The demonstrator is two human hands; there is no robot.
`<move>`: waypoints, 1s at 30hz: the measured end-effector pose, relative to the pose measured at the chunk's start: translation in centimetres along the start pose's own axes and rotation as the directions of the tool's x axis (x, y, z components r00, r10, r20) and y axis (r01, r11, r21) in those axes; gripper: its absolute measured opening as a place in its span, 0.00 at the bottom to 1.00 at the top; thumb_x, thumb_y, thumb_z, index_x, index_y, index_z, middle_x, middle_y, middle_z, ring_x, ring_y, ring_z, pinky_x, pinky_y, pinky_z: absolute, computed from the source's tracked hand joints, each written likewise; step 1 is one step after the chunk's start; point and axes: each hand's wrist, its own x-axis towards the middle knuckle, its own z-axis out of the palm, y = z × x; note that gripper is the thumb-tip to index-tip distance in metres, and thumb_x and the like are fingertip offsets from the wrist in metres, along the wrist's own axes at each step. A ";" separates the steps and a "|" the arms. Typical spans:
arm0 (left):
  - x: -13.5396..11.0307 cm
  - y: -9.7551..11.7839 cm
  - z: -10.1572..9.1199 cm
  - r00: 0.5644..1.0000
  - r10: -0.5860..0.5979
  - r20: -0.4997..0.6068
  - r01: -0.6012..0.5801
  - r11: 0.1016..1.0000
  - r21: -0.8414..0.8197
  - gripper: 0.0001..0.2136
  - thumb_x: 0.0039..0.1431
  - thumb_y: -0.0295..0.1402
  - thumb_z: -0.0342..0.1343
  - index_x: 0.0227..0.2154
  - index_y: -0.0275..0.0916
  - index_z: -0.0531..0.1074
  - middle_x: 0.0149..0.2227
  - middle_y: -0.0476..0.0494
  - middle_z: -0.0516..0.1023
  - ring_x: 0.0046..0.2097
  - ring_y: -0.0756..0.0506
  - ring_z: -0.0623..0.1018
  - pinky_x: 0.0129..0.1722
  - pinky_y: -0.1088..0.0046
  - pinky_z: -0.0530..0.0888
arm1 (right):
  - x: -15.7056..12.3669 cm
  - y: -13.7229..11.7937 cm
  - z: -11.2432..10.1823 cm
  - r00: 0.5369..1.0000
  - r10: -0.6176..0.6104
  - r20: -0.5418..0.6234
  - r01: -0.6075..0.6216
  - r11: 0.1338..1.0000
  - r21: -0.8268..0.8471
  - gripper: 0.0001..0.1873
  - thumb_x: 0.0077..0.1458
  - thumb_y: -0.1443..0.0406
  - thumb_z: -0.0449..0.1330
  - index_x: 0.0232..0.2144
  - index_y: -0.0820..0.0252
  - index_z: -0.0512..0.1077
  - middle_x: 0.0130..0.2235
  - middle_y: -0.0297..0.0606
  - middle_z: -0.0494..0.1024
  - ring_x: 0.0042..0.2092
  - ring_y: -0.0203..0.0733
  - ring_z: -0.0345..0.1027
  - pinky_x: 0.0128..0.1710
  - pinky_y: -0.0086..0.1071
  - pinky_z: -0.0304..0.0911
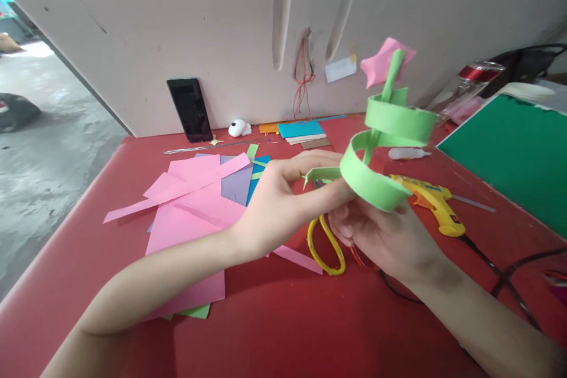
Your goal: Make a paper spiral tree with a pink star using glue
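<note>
A light green paper strip [372,180] winds in a loose spiral around a thin green paper stick [391,78]. A folded pink paper star [379,66] tops the stick. My left hand [272,207] is closed, thumb and fingers pinching the lower part of the green strip, whose bent end sticks out to the left. Below the spiral, my right hand [390,239] is closed around the lower end of the piece; its grip is partly hidden by the strip. Scissors with a yellow handle [326,248] lie on the table beneath my hands.
Pink paper sheets [186,242] lie to the left on the red table [287,331]. A yellow glue gun [436,204] with a black cord is on the right, near a small white bottle [407,153] and a green board [509,147]. A phone [190,109] leans against the wall.
</note>
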 end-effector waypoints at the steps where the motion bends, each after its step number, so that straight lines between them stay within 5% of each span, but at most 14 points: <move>1: -0.1 0.0 -0.1 1.000 0.012 -0.006 -0.011 0.999 0.033 0.12 0.54 0.40 0.64 0.20 0.40 0.74 0.19 0.50 0.76 0.39 0.41 0.82 0.47 0.60 0.80 | 0.0 0.0 0.0 1.000 -0.002 0.001 0.002 1.000 -0.007 0.10 0.53 0.58 0.66 0.25 0.56 0.77 0.21 0.30 0.72 0.21 0.29 0.63 0.20 0.24 0.63; 4: -0.4 0.2 -0.2 0.997 0.083 0.003 -0.083 0.989 0.121 0.10 0.56 0.38 0.63 0.22 0.41 0.77 0.21 0.48 0.78 0.49 0.39 0.80 0.54 0.56 0.76 | -0.1 0.0 -0.2 1.000 -0.019 0.001 0.019 1.000 -0.017 0.10 0.54 0.58 0.65 0.25 0.55 0.77 0.22 0.30 0.71 0.22 0.30 0.65 0.21 0.25 0.65; 10: -0.7 0.5 -0.1 0.968 0.251 -0.034 -0.230 0.928 0.293 0.09 0.55 0.30 0.62 0.21 0.44 0.77 0.22 0.50 0.77 0.44 0.41 0.81 0.43 0.64 0.78 | -0.3 0.1 -0.6 0.999 -0.046 0.024 0.048 0.996 -0.075 0.04 0.55 0.63 0.64 0.27 0.53 0.78 0.24 0.31 0.73 0.26 0.34 0.67 0.24 0.29 0.68; 15: -0.7 0.4 -0.2 0.952 0.304 -0.031 -0.279 0.906 0.317 0.09 0.53 0.23 0.59 0.23 0.45 0.77 0.22 0.52 0.76 0.43 0.42 0.81 0.49 0.62 0.77 | -0.2 0.0 -0.6 0.997 -0.057 0.047 0.061 0.992 -0.111 0.04 0.55 0.61 0.64 0.29 0.53 0.78 0.26 0.32 0.73 0.27 0.34 0.67 0.24 0.29 0.67; 24: -1.0 -0.1 -0.2 0.972 0.231 -0.039 -0.211 0.935 0.284 0.05 0.55 0.28 0.60 0.27 0.44 0.79 0.42 0.50 0.83 0.49 0.39 0.80 0.40 0.65 0.80 | -0.3 0.1 -0.7 0.996 -0.050 0.075 0.060 0.988 -0.139 0.12 0.59 0.57 0.60 0.30 0.56 0.78 0.28 0.35 0.74 0.28 0.34 0.66 0.27 0.31 0.65; 30: -0.8 -0.3 -0.3 0.970 0.241 -0.021 -0.226 0.934 0.276 0.05 0.55 0.29 0.59 0.28 0.44 0.79 0.35 0.50 0.84 0.47 0.40 0.81 0.39 0.66 0.79 | -0.2 -0.1 -0.5 0.993 -0.043 0.110 0.056 0.992 -0.110 0.11 0.59 0.57 0.60 0.32 0.53 0.79 0.28 0.33 0.74 0.25 0.32 0.65 0.25 0.29 0.65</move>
